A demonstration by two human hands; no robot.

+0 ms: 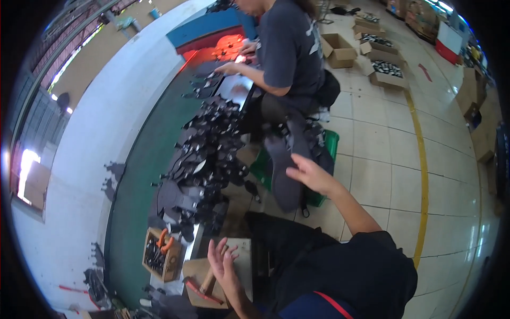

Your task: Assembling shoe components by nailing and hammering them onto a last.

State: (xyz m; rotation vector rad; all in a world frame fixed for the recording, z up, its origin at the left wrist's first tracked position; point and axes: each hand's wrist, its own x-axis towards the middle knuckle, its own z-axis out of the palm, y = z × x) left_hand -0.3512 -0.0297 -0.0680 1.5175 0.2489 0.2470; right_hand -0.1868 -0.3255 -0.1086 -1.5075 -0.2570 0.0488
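Observation:
My right hand (313,177) is stretched out over the green crate, thumb and fingers apart. Its fingertips overlap the edge of a dark grey, sole-shaped piece (285,186); whether they touch it I cannot tell. That piece lies or hangs above the green crate (330,146), where more dark pieces show. Close in front of my body, my left hand (224,264) has its fingers spread and holds nothing I can see. Under and beside it, a hammer (197,290) with a red head and wooden handle rests on a wooden block (194,270).
Dark strapped pieces (212,143) are heaped along the bench. A wooden box (169,264) holds small dark parts and orange-handled pliers (166,242). Ahead, another person (295,48) works at the bench beside orange pieces (228,48). Cardboard boxes (388,80) stand on the tiled floor.

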